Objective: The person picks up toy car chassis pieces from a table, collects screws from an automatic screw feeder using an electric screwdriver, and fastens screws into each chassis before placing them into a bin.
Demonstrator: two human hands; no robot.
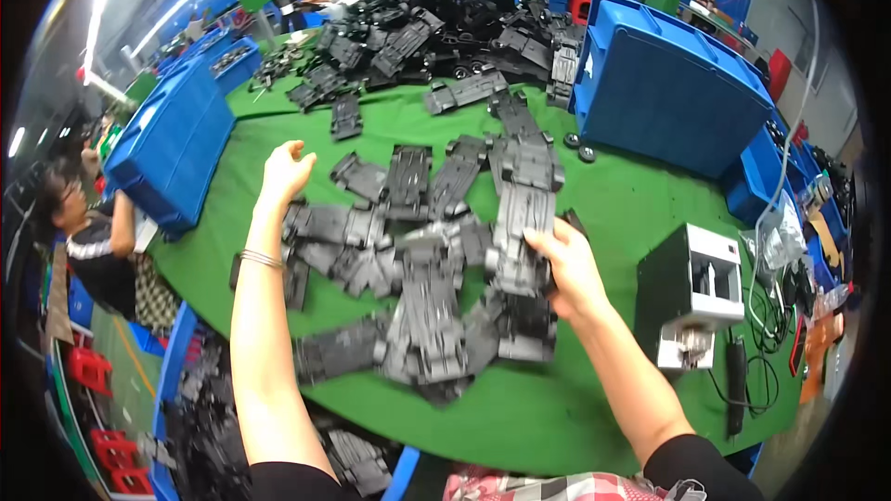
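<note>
Car base (519,220): likely light, stiff; hold edges.
Right hand (570,264): grasping it, four o'clock.
Left hand (287,172): empty, ten o'clock.

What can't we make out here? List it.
All head view:
Right hand, underside grip: hidden by the toy-car chassis it holds.
Left hand, palm: turned away.
Middle chassis stack, fine detail: blurred.
Right blue crate, inside: hidden by its walls.
Far chassis pile, lower layers: buried.
Under-table blue bin: cut by lower edge.
</note>
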